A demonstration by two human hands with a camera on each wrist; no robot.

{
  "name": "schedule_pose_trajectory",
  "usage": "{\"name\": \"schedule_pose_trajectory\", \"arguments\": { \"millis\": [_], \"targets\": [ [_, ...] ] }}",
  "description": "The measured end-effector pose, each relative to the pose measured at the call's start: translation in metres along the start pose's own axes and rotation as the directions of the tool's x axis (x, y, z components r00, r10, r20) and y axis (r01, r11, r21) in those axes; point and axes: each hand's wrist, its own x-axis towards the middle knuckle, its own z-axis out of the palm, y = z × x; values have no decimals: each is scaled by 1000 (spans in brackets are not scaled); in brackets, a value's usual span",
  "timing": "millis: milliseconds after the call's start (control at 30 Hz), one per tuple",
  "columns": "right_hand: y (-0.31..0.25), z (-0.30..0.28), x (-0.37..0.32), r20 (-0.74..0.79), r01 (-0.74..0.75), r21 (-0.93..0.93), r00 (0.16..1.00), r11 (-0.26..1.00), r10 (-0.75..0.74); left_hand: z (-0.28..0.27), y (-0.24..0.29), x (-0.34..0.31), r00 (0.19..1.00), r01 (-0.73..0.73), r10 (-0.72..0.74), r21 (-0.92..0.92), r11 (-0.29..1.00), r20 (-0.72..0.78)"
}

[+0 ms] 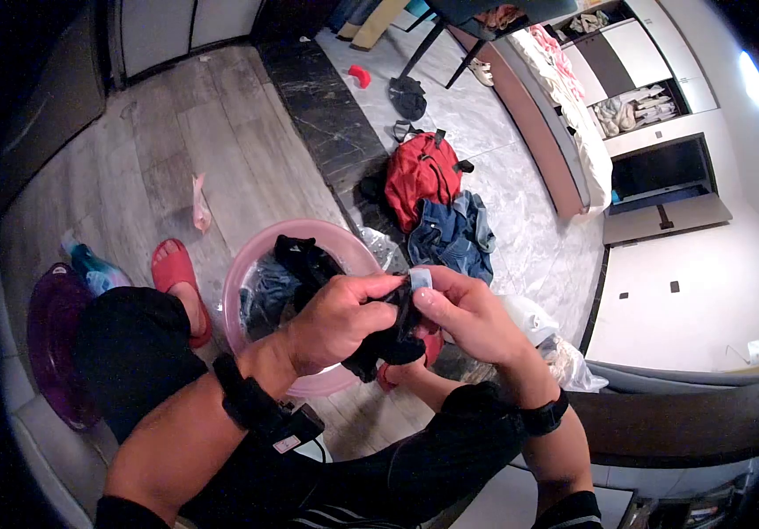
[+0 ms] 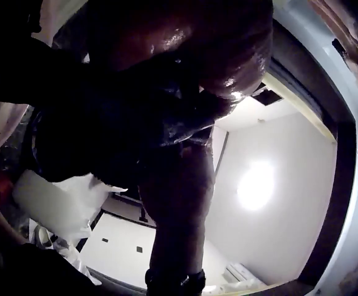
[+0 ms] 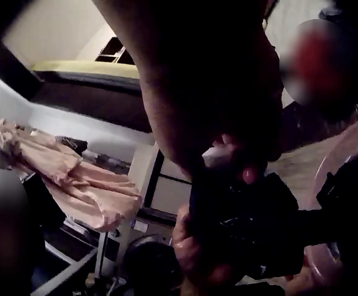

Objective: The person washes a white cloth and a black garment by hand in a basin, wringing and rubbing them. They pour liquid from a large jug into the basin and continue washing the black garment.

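A black garment, likely limp and water-heavy, is pinched by left hand and right hand, best supported under its folds.

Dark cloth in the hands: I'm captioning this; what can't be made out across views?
Dark cloth: garment type, head view; folds hide it.
Pale piece: any print, head view; too small.
Red shape: identity, right wrist view; blurred.
Pink basin: bottom, head view; clothes cover it.
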Motion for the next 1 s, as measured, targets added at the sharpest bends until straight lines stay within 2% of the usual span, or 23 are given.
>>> {"name": "schedule_pose_trajectory", "arguments": {
  "millis": [100,167,200,233,300,400,433,533,633,667,733,767,833,933,1000],
  "targets": [
    [4,1,-4,-20,-11,72,1000,997,13,0,-1,-1,998,49,-50,24,998,24],
    [7,0,-6,-40,0,66,999,998,2,5,3,-2,1000,-6,3,138,990,21],
    [6,-1,-7,-41,-72,126,996,989,77,8,4,-2,999,-35,31,193,981,23],
    [4,-2,-7,-38,-142,185,988,972,151,8,3,-2,995,-98,94,379,920,28],
    [-3,-1,-10,-46,-261,276,958,925,284,6,-2,-1,975,-203,211,698,687,75],
    [-8,6,-9,-63,-369,401,902,839,427,7,-6,1,938,-283,331,775,564,102],
    [-3,8,-8,-57,-382,459,888,802,455,7,-10,2,898,-316,426,832,455,108],
    [1,20,-6,-49,-379,618,856,688,515,10,-1,-4,946,-146,315,970,194,79],
    [4,23,-5,-24,-382,708,827,593,562,12,-1,-6,921,-130,383,982,134,69],
    [6,22,-4,-11,-389,727,817,566,576,12,0,-6,918,-97,395,983,157,28],
    [15,17,-6,81,-341,812,870,474,487,12,0,-4,909,-34,412,978,206,-55],
    [18,15,-8,119,-318,851,892,419,436,8,0,-3,891,-49,445,953,299,-94],
    [16,14,-11,122,-311,843,905,439,407,-2,-1,2,852,-88,492,878,471,-179],
    [18,14,-13,86,-276,835,919,476,384,-3,-2,4,833,-170,502,754,634,-235],
    [23,14,-11,45,-249,827,923,504,382,3,0,1,853,-153,476,770,620,-214]
  ]
}}
